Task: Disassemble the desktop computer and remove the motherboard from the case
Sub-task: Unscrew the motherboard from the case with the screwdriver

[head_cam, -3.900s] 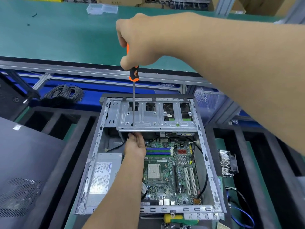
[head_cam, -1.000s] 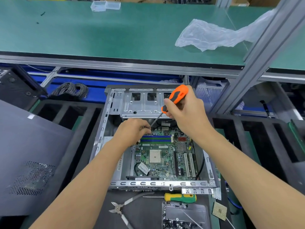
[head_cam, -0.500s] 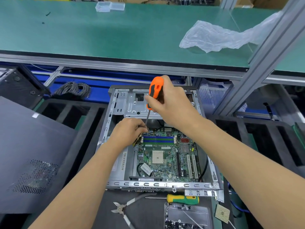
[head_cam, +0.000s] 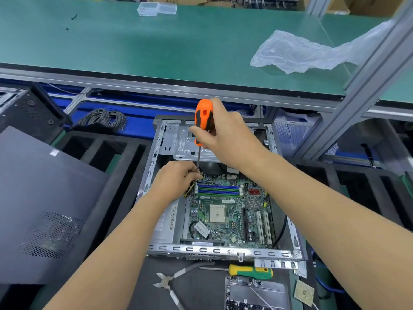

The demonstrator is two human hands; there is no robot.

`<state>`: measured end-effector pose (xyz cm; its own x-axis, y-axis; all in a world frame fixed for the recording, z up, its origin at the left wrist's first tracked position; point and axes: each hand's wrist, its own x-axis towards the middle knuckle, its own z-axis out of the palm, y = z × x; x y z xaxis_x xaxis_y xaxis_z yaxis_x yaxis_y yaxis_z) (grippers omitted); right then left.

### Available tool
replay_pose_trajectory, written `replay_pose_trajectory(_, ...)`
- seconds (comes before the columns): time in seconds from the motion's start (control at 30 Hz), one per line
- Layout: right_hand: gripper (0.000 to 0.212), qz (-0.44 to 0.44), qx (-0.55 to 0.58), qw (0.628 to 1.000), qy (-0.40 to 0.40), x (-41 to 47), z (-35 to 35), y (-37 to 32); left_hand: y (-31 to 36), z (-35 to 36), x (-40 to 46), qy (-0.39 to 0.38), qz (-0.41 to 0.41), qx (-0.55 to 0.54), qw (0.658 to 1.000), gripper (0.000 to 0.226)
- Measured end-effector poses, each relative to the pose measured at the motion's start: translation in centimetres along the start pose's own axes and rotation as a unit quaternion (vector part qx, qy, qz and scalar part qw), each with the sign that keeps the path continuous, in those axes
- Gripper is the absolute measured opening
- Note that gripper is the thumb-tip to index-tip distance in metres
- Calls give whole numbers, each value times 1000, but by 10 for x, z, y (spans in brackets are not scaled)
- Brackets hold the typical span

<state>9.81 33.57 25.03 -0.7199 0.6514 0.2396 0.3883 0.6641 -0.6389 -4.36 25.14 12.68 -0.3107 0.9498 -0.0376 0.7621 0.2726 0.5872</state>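
— So, what is the person at the bench doing?

— Both hands are inside the open case (head_cam: 154, 173). The right hand (head_cam: 225, 135) is wrapped round the orange handle of a screwdriver (head_cam: 202, 121), held nearly upright, shaft pointing down to the far left corner of the motherboard (head_cam: 230, 211).

— And the other hand?

— The left hand (head_cam: 176, 180) has its fingers curled, pinching right at the shaft's tip, beside a bunch of yellow and black wires (head_cam: 190, 189). Whether it grips the wires or the tip itself, I cannot tell from here.

— Where is the board?

— Lying flat in the case bottom, right of the power supply (head_cam: 169, 220). The metal drive cage (head_cam: 178, 142) spans the far end of the case, partly behind the right hand.

— What else is around?

— Just in front of the case lie cutters (head_cam: 169, 283) and a second screwdriver with a yellow and green handle (head_cam: 250, 271). Near those are a metal tray (head_cam: 257, 294) of small parts and a small square chip (head_cam: 304, 291). A dark side panel (head_cam: 40, 198) rests to the left, a wire coil (head_cam: 102, 118) lies beyond it, and on the green belt (head_cam: 134, 48) sit a plastic bag (head_cam: 297, 52) and a clear box (head_cam: 156, 8).
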Motion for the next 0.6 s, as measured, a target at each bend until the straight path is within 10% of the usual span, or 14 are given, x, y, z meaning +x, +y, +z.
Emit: replay_pose_trajectory(0.6,37,-12,-25,1000,-5,4,2,1,-3,3,1,11,-12,-3,1000,9)
